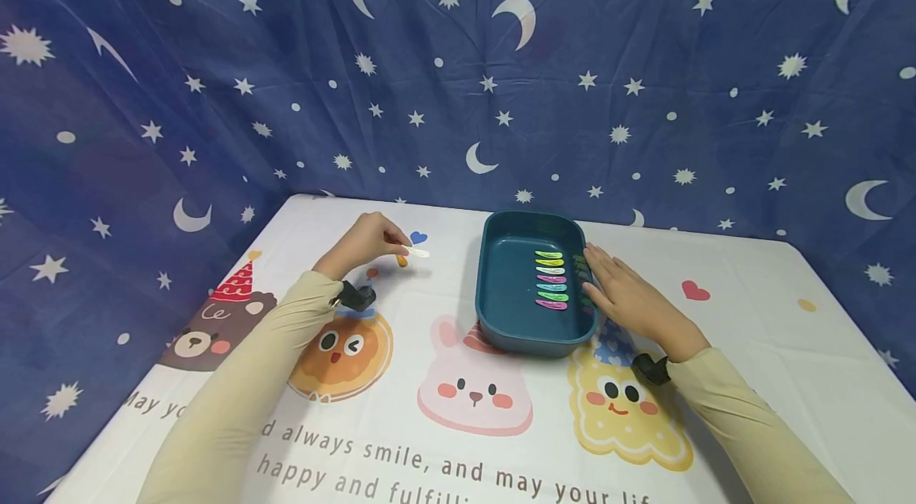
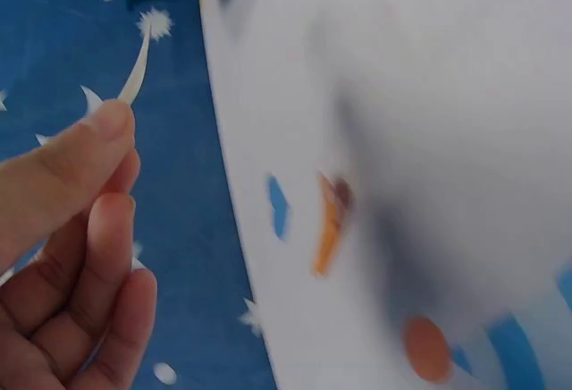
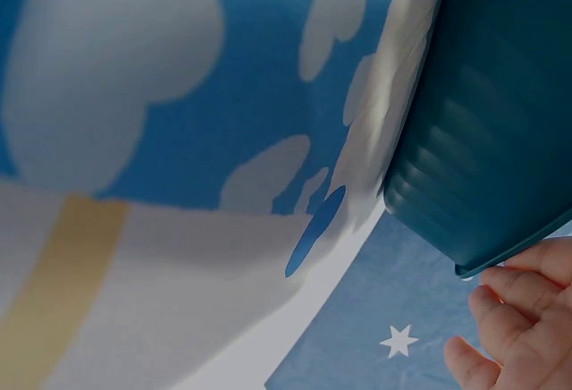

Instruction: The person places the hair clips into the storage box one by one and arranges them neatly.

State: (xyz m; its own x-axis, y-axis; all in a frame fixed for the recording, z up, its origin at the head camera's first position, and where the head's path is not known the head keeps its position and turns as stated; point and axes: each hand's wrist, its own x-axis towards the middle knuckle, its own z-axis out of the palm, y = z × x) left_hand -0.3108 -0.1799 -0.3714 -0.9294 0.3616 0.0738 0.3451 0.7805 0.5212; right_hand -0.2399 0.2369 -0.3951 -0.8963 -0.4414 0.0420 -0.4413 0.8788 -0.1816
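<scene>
Between thumb and index finger my left hand (image 1: 366, 242) pinches a white hair clip (image 1: 419, 253), raised over the table's left part; its tip points up in the left wrist view. Below it on the cloth lies an orange hair clip (image 2: 327, 233), partly behind the fingers in the head view. A dark teal box (image 1: 506, 281) stands right of there, with several colored hair clips (image 1: 551, 279) in a column on its floor, toward the right side. Against the box's right wall and rim rests my right hand (image 1: 633, 293), fingers extended, touching the rim (image 3: 514, 254).
A white printed tablecloth (image 1: 444, 305) with cartoon animals and lettering covers the table. Behind and to the left hangs a blue curtain (image 1: 429, 35) with moons and stars, meeting the table's back edge.
</scene>
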